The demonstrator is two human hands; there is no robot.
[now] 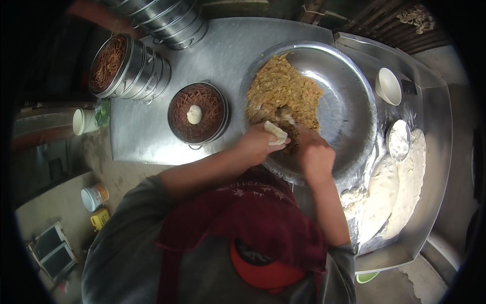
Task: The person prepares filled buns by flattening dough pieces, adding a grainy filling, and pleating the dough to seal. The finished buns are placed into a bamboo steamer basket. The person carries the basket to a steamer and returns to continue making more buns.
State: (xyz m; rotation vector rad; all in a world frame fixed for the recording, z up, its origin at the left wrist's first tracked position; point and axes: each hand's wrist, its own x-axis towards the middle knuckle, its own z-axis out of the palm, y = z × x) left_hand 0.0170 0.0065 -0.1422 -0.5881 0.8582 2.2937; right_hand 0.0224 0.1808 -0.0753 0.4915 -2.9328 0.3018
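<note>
My left hand [258, 144] holds a pale round of dough wrapper [276, 133] over the near edge of a wide metal basin [341, 110]. A large mound of yellowish-brown minced filling [283, 87] covers the basin's left side. At the near end of that filling is my right hand [316, 154], its fingers curled around a small utensil [288, 117]. The utensil is blurred, and most of it is hidden. To the left, one white filled bun [194, 114] sits in the middle of a round metal steamer tray [178, 135] lined with brown strips.
Stacked metal steamers [152, 72] stand at the table's left, with another stack [178, 26] behind. At right, a floured surface bears long dough rolls [379, 190], dough pieces [353, 199] and a bowl of flour [399, 140]. A white bowl [389, 87] lies behind them.
</note>
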